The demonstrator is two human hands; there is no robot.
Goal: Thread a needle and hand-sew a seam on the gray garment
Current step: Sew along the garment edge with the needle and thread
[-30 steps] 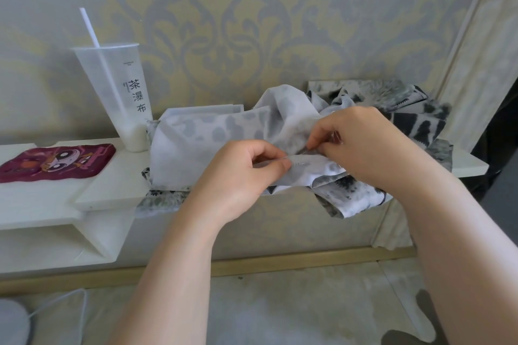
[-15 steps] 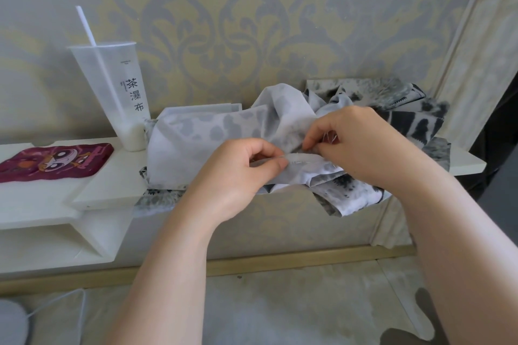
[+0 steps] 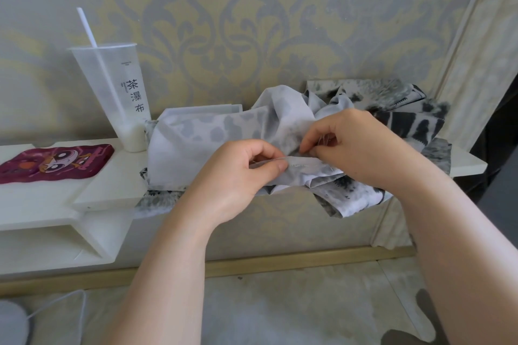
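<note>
Fabric of the gray garment is lying heaped across the right half of the white shelf, with its blotched folds spilling over the front edge and its darker patterned part piling up toward the right end. I am lifting one folded edge of it just in front of the heap. My left hand is pinching that fold between thumb and forefinger, with the other fingers curling underneath. My right hand is working just beside it, its fingertips closing together on the same fold, and the two hands are nearly touching. A fine pale thread is showing at my right fingers; the needle is too small for me to make out. A tall frosted cup with a white straw is standing toward the back edge, just left of the garment. A purple cartoon pouch is lying flat at the shelf's left end. A white cable is trailing over the floor below.
</note>
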